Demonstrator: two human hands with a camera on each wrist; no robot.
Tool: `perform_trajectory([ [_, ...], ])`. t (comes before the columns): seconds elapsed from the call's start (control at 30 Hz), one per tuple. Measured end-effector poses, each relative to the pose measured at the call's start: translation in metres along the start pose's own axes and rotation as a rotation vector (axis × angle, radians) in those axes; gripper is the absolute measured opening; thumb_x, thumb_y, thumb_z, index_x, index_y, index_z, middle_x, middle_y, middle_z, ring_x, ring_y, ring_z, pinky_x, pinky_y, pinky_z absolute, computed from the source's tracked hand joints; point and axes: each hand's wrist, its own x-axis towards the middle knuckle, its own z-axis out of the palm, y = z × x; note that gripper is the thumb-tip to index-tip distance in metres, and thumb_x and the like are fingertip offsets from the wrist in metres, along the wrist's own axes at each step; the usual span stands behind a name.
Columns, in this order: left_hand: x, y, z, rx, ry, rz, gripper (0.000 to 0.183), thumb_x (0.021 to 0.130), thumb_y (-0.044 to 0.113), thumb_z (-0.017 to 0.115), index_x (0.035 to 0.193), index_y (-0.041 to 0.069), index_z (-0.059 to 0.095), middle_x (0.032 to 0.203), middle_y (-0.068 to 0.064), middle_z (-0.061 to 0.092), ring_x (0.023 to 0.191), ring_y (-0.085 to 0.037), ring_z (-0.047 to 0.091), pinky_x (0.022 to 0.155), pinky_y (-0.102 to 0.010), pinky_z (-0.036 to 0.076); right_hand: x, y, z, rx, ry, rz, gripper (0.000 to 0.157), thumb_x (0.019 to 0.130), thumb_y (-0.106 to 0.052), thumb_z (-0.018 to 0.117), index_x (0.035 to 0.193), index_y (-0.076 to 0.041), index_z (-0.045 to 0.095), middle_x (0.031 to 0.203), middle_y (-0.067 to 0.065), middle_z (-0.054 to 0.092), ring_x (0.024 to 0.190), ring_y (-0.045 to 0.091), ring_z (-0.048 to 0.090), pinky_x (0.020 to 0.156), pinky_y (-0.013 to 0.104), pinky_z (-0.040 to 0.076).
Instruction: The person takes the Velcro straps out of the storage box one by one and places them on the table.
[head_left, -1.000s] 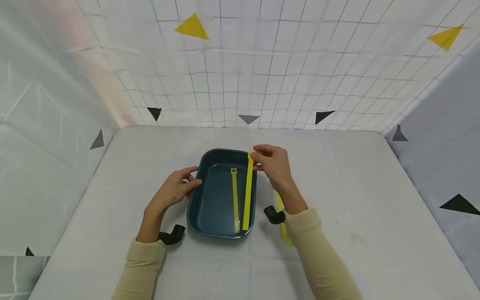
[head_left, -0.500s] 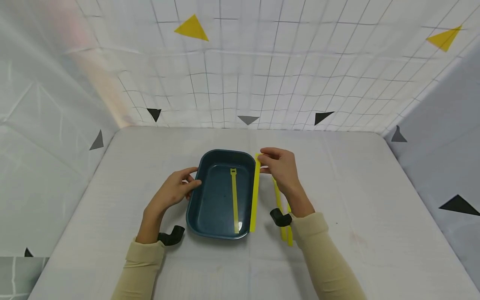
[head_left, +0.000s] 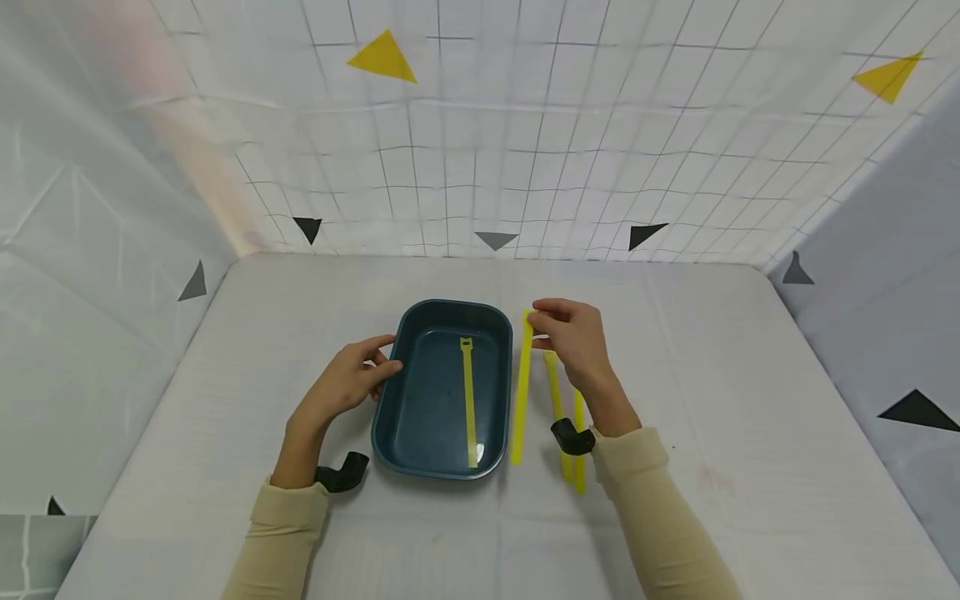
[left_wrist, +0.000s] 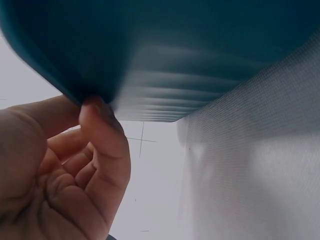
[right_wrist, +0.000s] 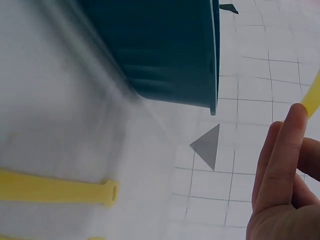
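The right hand pinches the top end of a long yellow plastic strap between thumb and fingertips, holding it so it hangs down just outside the right wall of a dark blue rounded-rectangular plastic tray; whether the strap's lower end touches the tabletop cannot be told. In the right wrist view one fingertip presses on the strap, with the tray's wall a little way off. Under that wrist, two more yellow straps lie side by side on the white cloth-covered tabletop, their length running from the front edge toward the back.

The left hand grips the tray's left rim, thumb on top and fingers curled beneath, as the left wrist view shows against the tray's underside. Inside the tray another yellow strap lies flat along its length. The tray sits around the middle of the tabletop, slightly nearer the left edge.
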Motion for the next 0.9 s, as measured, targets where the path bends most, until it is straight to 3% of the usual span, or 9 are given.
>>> perform_trajectory([
  [0.9, 0.0, -0.002, 0.001, 0.002, 0.005, 0.003, 0.054, 0.101, 0.016, 0.06, 0.147, -0.005, 0.04, 0.088, -0.012, 0.059, 0.057, -0.021, 0.058, 0.055, -0.034, 0.048, -0.003, 0.024, -0.029, -0.068, 0.016, 0.051, 0.033, 0.096, -0.011, 0.067, 0.123, 0.008, 0.063, 0.112, 0.021, 0.063, 0.082, 0.018, 0.064, 0.071, 0.026, 0.056],
])
